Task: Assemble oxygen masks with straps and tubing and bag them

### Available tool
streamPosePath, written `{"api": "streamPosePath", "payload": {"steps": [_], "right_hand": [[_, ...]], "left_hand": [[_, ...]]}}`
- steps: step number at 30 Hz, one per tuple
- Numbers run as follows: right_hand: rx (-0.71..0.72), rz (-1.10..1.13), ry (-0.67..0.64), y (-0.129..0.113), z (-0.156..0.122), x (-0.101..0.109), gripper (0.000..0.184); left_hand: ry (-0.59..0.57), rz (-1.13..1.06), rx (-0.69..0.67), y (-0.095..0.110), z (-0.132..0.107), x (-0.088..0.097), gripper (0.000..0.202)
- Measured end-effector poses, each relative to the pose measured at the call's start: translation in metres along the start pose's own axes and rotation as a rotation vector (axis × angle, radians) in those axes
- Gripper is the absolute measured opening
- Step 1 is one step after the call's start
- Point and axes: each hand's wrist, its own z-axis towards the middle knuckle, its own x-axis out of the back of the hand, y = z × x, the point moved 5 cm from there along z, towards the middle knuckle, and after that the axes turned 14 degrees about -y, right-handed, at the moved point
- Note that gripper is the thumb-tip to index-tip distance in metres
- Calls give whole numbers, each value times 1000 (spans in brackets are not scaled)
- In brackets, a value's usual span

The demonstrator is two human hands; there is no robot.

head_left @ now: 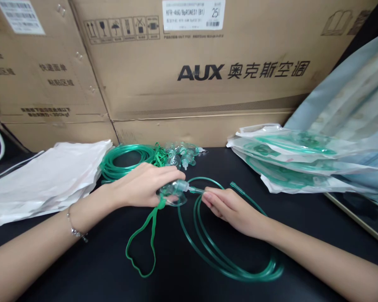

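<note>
My left hand (145,184) lies over a clear plastic oxygen mask (174,193) on the black table (82,268), its fingers curled round it. A green elastic strap (145,241) loops down from the mask toward me. My right hand (229,207) pinches the end of a green tube (220,256) right at the mask's connector. The tube coils in loops over the table in front of my right forearm.
A pile of coiled green tubing and clear masks (151,157) lies behind my left hand. Flat white bags (47,176) are stacked at left. Sealed packets holding masks (296,159) are stacked at right. Large cardboard boxes (208,63) wall off the back.
</note>
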Motion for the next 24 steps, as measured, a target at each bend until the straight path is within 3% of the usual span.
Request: {"api": "streamPosePath", "payload": {"steps": [3,8,15,21,24], "right_hand": [[26,-33,-7,1,0,0,36],[45,-162,-9,2,1,-3,36],[50,-297,-32,0,0,-7,34],[94,-233,16,-1,-2,-6,33],[110,-222,14,-1,-2,-5,33]], "left_hand": [[-9,-45,44,5,2,0,42],[-47,-78,69,9,6,-4,26],[-78,-118,-32,10,7,-12,20],[9,-552,-15,12,11,-30,15],[70,-658,18,12,13,-32,14]]}}
